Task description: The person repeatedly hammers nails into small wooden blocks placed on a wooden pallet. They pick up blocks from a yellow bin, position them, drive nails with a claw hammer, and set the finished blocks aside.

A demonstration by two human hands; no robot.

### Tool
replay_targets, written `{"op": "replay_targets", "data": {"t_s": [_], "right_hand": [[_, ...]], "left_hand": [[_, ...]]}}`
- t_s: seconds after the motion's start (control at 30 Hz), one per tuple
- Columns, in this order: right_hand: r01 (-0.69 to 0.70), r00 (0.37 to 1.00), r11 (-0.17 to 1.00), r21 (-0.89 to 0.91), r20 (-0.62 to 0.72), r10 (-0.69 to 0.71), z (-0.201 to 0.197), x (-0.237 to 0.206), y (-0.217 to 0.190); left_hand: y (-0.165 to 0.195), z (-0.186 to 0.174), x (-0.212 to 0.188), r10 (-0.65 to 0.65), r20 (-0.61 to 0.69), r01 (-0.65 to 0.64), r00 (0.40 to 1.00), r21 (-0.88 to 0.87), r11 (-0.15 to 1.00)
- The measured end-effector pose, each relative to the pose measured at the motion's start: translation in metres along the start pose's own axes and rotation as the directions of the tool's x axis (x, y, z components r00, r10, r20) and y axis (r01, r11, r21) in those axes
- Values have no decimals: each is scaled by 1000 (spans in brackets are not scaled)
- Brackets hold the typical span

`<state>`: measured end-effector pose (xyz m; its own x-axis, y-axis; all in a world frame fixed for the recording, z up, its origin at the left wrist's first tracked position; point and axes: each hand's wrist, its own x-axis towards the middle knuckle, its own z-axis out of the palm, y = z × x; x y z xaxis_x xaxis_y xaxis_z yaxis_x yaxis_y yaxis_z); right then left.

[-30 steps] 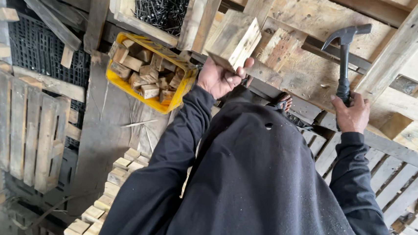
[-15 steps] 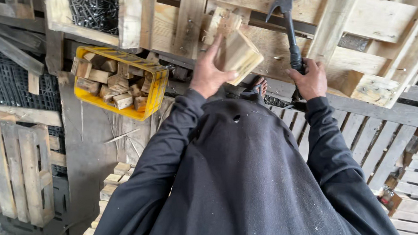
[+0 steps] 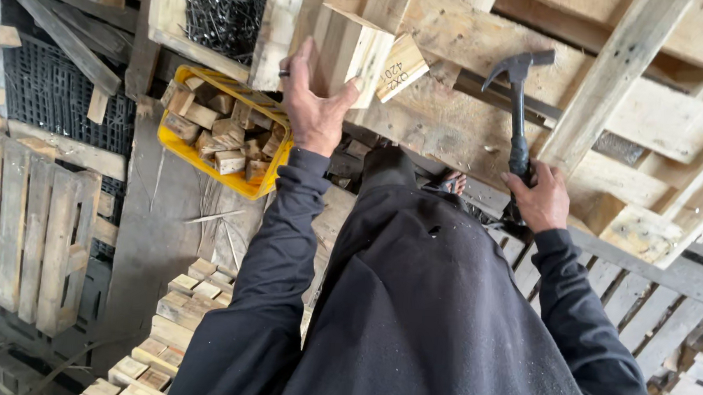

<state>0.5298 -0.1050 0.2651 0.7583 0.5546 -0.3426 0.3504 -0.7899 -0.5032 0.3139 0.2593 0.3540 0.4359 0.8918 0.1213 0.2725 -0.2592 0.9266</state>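
A worker's left hand (image 3: 315, 108) was wrapped around a pale wooden block (image 3: 350, 51), palm against its near face, fingers spread up one side and thumb hooked over the other, holding it above the slats of a partly built wooden pallet (image 3: 464, 123). Down and to the left of that hand sat a yellow plastic crate (image 3: 175, 142) heaped with similar short offcuts, and just above the crate an open wooden box of dark nails (image 3: 226, 3). A smaller stamped block (image 3: 402, 67) lay just beside the held one, on the thumb side. The block looked solid and stiff, sawn square with a rough, dry grain that should grip well against bare skin; it seemed light enough for one hand, though its edges could splinter, and flat opposite faces offered the surest hold. Farther right, the right hand (image 3: 541, 201) was closed in a fist on the dark handle of a claw hammer (image 3: 516, 102), its steel head raised over the boards, well apart from the block. The head-heavy tool appeared best held low on the handle, as here. Stacked cut blocks (image 3: 181, 305) lay on the floor below the left arm.
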Motion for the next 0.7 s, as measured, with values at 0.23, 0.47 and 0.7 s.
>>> {"op": "replay_targets", "data": {"t_s": [0.23,0.47,0.7], "right_hand": [[-89,996,996,-15,23,89,1,8,-2],[-219,976,974,48,-5,220,5,11,-15],[-339,941,940,30,4,339,2,16,-28]], "left_hand": [[-30,-14,54,-122,42,122,992,-9,992],[-47,-27,62,-149,-3,131,989,497,858],[-26,9,109,33,148,-132,989,734,667]]}}
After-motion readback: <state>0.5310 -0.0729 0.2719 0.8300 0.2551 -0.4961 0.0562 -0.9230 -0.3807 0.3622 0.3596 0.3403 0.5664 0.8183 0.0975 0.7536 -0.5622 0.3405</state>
